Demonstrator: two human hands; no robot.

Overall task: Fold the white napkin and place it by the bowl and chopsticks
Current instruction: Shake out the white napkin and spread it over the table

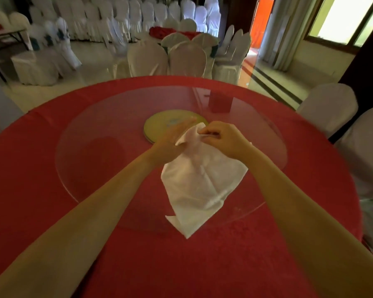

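The white napkin (200, 183) hangs in the air over the red table, crumpled, its lower corner dangling near the table's front. My left hand (172, 143) grips its upper left edge, fingers partly blurred. My right hand (220, 139) pinches the upper right corner between thumb and fingers. The two hands are close together above the glass turntable. No bowl or chopsticks are in view.
A round table with a red cloth (52, 190) carries a clear glass turntable (95, 130) on a yellow-green hub (159, 125). A red box (220, 102) stands on the glass at the far right. White-covered chairs (187, 59) ring the table.
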